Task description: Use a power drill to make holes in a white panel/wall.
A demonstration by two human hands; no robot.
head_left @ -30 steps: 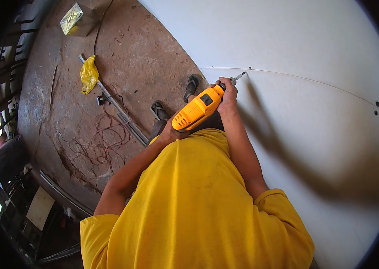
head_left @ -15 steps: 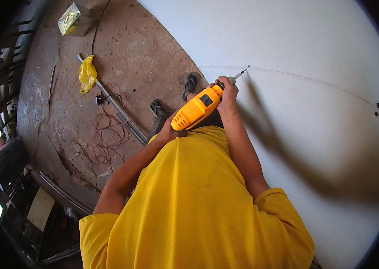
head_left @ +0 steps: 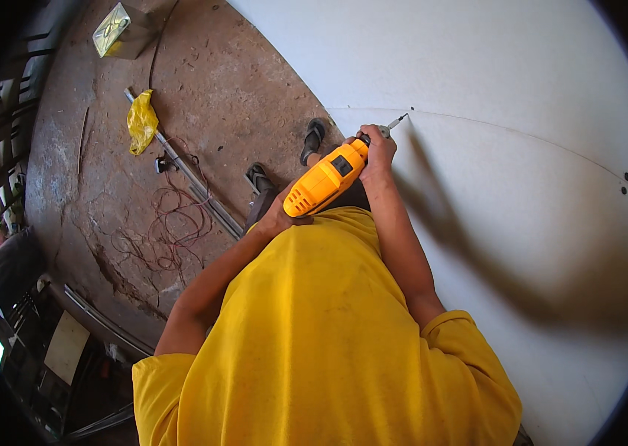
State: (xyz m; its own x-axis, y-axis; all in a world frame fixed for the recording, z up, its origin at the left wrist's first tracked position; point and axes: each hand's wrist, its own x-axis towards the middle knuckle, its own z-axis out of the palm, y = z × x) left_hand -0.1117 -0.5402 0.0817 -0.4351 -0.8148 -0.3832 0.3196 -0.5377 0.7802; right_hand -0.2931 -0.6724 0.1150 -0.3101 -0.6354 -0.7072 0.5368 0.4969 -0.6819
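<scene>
A yellow power drill (head_left: 323,183) is held in both hands, pointing up and to the right. My right hand (head_left: 379,154) wraps round its front end, just behind the chuck. At its back end, by my shirt, my left hand (head_left: 281,218) is closed round the grip, which is mostly hidden under the drill body. A thin bit (head_left: 399,120) sticks out of the chuck toward a large white panel (head_left: 522,67). Its tip is at a faint line across the panel, close to a small dark spot (head_left: 412,108); I cannot tell whether it touches.
On the brown floor (head_left: 217,89) to the left lie metal bars (head_left: 195,182), a yellow plastic bag (head_left: 141,123) and a tangled reddish cord (head_left: 169,230). A square tin (head_left: 124,33) stands at the far left. Dark metal frames (head_left: 13,297) line the left edge.
The floor things sit slightly further left in the picture. Both hands and the drill keep practically the same pose, with the bit's tip at the same place by the panel.
</scene>
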